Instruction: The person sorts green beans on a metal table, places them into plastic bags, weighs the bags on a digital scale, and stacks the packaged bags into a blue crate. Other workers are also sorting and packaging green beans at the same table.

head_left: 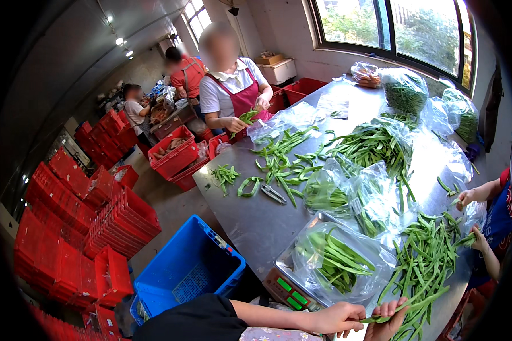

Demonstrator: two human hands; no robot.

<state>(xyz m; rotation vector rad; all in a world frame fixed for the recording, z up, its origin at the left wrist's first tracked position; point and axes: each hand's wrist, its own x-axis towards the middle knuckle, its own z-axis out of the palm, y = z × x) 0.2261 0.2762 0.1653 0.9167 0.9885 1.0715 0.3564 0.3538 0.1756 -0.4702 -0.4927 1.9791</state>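
Observation:
At the lower edge, my left hand (342,318) pinches the end of long flat green beans, and my right hand (388,318) grips them beside it. A loose pile of beans (424,256) lies just beyond my hands on the steel table (227,193). To their upper left, an open plastic bag of beans (338,261) rests on a scale (287,290) with green displays. More bagged beans (324,196) and loose beans (284,170) lie farther back, with a metal tool (273,195) among them.
A blue crate (188,267) stands left of the table. Stacked red crates (65,227) fill the left side. A co-worker (250,96) across the table holds beans; another co-worker's hands (473,199) work at the right. Two more people (188,77) are behind.

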